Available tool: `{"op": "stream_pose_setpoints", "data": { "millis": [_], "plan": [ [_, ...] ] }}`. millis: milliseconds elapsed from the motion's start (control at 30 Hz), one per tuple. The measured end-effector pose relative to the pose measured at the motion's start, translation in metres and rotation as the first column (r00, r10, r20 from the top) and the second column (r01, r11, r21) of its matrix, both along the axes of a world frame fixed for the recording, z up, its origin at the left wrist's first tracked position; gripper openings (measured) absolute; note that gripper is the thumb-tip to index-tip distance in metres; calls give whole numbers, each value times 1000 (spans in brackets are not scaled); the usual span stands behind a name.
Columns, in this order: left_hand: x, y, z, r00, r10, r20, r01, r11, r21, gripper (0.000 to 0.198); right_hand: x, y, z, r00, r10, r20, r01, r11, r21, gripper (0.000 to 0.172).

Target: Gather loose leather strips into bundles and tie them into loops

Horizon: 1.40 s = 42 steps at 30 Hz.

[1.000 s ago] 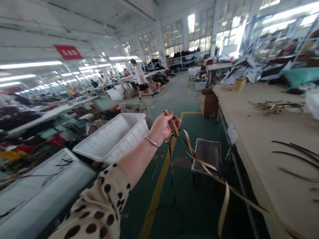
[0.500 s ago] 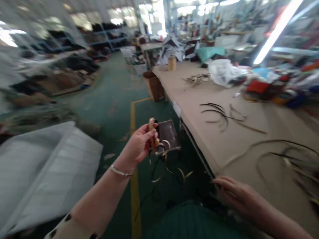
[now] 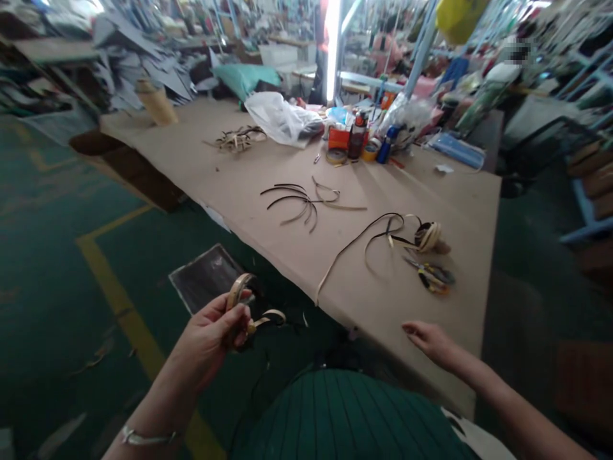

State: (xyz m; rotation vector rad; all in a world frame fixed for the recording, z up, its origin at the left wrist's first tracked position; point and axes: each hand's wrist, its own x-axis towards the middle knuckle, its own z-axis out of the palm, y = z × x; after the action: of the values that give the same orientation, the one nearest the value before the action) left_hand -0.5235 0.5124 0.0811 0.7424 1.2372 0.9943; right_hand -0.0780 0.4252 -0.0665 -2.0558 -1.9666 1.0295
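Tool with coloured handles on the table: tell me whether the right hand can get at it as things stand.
Probably yes. The right hand is open at the near edge of the table, and the tool lies just beyond it on the tabletop, with nothing between them.

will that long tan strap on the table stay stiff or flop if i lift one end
Probably floppy: the long strap lies in loose curves on the table, one end rolled into a coil. Likely light, looking thin and flat. It should drag, not roll; the similar strip in the left hand curls on itself.
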Motion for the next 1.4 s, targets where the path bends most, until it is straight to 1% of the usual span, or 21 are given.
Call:
{"op": "stream_pose_setpoints", "data": {
  "millis": [67, 133, 200, 267, 333, 400, 533, 600, 633, 733, 867, 1000, 1100, 1167, 1233, 1333, 1400],
  "plan": [
    [18, 7, 3, 999, -33, -28, 32, 999, -14, 45, 28, 12, -4, 999, -51, -12, 51, 998, 28, 42],
    [40, 13, 9, 994, -96, -54, 95, 995, -27, 42, 50, 26, -6, 996, -76, -41, 79, 993, 83, 44],
    [62, 19, 15, 985, -163, -65, 161, 986, -37, 37, 67, 43, -11, 993, -90, -77, 101, 984, 146, 43],
    [79, 27, 22, 981, -182, -69, 181, 983, -20, 32, 76, 63, -20, 992, -83, -99, 99, 981, 166, 45],
    [92, 36, 31, 986, -143, -82, 146, 989, 35, 27, 75, 81, -30, 991, -40, -128, 60, 986, 155, 45],
    [100, 46, 46, 992, -69, -104, 81, 990, 115, 24, 64, 97, -35, 985, 31, -169, -5, 988, 153, 45],
    [111, 61, 80, 991, 74, -112, -46, 972, 231, 21, 32, 117, -36, 965, 181, -189, -153, 976, 157, 41],
    [114, 65, 90, 989, 110, -97, -83, 966, 245, 22, 20, 123, -36, 958, 210, -193, -184, 972, 147, 39],
    [115, 67, 92, 989, 115, -89, -90, 964, 249, 23, 15, 125, -36, 955, 214, -205, -186, 972, 146, 39],
    [115, 71, 89, 994, 90, -69, -70, 965, 253, 23, 2, 124, -37, 943, 213, -256, -178, 972, 153, 37],
    [110, 72, 75, 998, 37, -52, -24, 973, 231, 21, -18, 117, -33, 931, 218, -292, -187, 973, 133, 37],
    [102, 72, 60, 999, 28, -34, -21, 980, 198, 24, -33, 114, -25, 936, 225, -269, -190, 970, 151, 35],
    [97, 78, 54, 999, 16, -45, -8, 982, 187, 28, -33, 116, -22, 947, 210, -245, -174, 971, 162, 34],
    [95, 87, 55, 997, -29, -76, 43, 981, 191, 28, -30, 117, -22, 950, 205, -236, -170, 972, 162, 34],
    [96, 99, 62, 984, -115, -133, 139, 972, 191, 26, -24, 115, -24, 954, 193, -228, -160, 975, 157, 35],
    [108, 121, 79, 944, -264, -198, 303, 933, 196, 21, -13, 108, -29, 959, 161, -231, -128, 980, 152, 35],
    [121, 140, 91, 917, -340, -209, 377, 910, 175, 19, -4, 99, -33, 964, 135, -230, -102, 984, 149, 36]
  ]
}}
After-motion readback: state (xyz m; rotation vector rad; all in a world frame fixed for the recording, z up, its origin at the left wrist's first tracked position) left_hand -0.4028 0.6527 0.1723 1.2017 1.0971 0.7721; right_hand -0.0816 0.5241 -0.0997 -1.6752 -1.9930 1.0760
